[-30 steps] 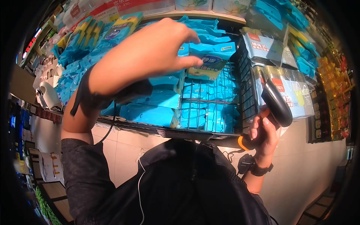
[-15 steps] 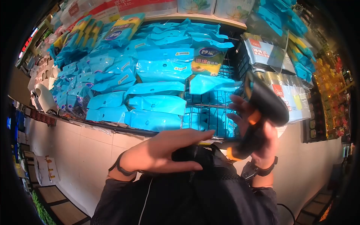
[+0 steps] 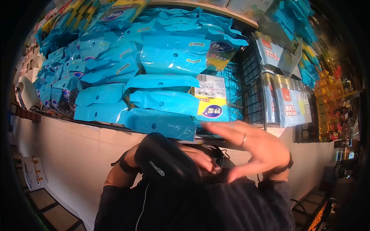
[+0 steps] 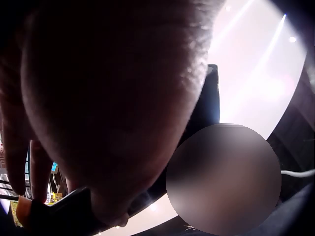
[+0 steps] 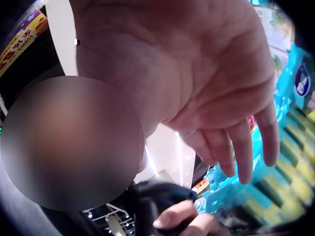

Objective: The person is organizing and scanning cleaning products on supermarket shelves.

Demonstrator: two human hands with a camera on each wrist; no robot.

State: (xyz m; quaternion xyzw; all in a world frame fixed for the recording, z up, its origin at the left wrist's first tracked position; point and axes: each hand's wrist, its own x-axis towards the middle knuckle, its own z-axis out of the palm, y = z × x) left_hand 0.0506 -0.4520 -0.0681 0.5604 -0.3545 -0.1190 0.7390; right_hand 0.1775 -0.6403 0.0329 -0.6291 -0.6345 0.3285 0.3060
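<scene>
A black handheld barcode scanner is gripped by my left hand, held low in front of the body. Its rounded head covers part of that hand in the head view. In the left wrist view, fingers curl around the dark handle with an orange part. My right hand, a ring on one finger, spreads just to the right with nothing in it. Above its fingertips, a yellow and blue pack with a white barcode label lies at the front of the wire rack.
Rows of bright blue packs fill the display to the left and behind. A black wire divider separates them from pale blue packs on the right. Tiled floor lies below the display's front edge.
The scanner has passed from my right hand to my left. The right hand's fingers have straightened out. A pack's yellow, labelled side now shows at the rack's front.
</scene>
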